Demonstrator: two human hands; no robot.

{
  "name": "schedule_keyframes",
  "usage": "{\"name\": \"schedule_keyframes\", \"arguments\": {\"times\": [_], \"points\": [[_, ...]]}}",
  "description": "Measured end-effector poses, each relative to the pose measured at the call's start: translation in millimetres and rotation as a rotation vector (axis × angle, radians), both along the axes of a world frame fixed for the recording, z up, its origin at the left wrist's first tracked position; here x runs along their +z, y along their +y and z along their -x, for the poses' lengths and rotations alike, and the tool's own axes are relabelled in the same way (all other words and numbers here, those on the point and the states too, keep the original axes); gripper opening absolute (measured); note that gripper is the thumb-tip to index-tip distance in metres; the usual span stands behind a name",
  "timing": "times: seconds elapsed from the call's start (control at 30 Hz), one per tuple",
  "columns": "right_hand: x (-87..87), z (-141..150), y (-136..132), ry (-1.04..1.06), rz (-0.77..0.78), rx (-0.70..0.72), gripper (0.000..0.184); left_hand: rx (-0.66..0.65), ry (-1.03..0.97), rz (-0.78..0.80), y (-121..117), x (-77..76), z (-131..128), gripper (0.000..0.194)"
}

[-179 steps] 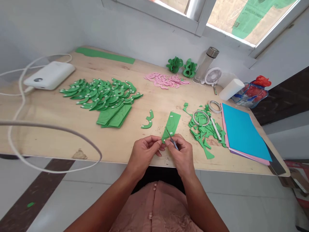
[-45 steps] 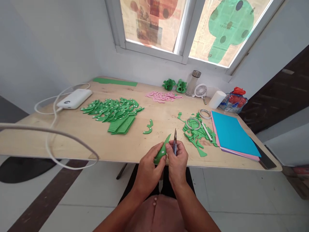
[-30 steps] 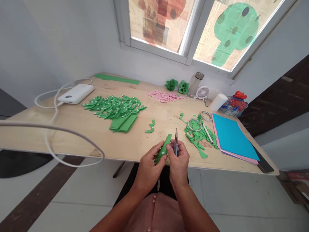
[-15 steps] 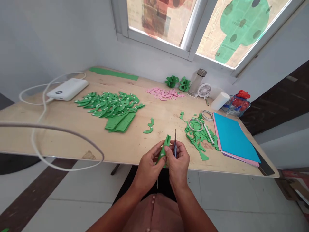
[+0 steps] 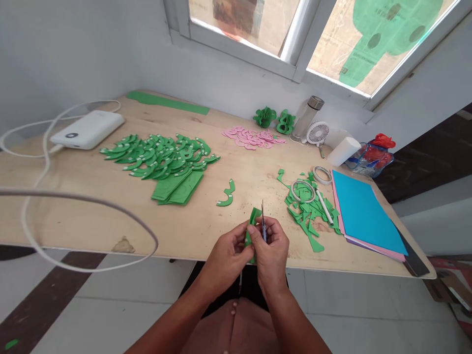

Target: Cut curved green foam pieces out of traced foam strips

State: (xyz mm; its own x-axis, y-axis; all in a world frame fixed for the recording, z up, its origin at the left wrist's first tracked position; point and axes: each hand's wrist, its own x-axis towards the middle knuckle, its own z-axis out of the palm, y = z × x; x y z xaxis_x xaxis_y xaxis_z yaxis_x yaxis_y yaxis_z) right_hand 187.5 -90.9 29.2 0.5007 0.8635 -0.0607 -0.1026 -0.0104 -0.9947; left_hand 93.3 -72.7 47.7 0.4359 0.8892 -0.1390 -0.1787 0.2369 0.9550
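Bending green paper (image 5: 252, 219), looks like
My left hand (image 5: 225, 254) and right hand (image 5: 273, 251) both have fingers clamped on it, right also gripping scissors (image 5: 264, 232); cutting would need blades angled in.

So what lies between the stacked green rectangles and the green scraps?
The head view shows one curvy green cutout there, with the scissors poking in from below.

Green paper strip (image 5: 253, 221), bent, between both hands; scissors (image 5: 264, 227) upright, just beside.
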Motion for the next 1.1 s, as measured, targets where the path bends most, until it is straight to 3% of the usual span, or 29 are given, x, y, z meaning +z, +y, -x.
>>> {"name": "schedule_keyframes", "arguments": {"times": [0.23,0.43,0.6,0.97,1.1], "points": [[-4.2,-1.9,6.0,0.060,0.007,-0.046,0.026,0.087,-0.024,0.068,7.2,-5.3,8.4,0.045],[-6.0,-7.2,7.2,0.063,0.013,-0.056,0.026,0.191,-0.177,0.235,11.8,-9.0,9.5,0.047],[-10.2,-11.4,6.4,0.064,0.030,-0.034,0.025,0.186,-0.217,0.342,15.4,-7.2,7.0,0.048],[-4.7,-26.7,1.8,-0.001,0.069,0.053,0.025,0.274,0.021,0.115,23.8,-13.5,2.8,0.036],[-2.0,-34.6,-2.9,-0.010,0.085,0.164,0.033,0.300,0.047,0.077,27.3,-14.8,1.0,0.035]]}}
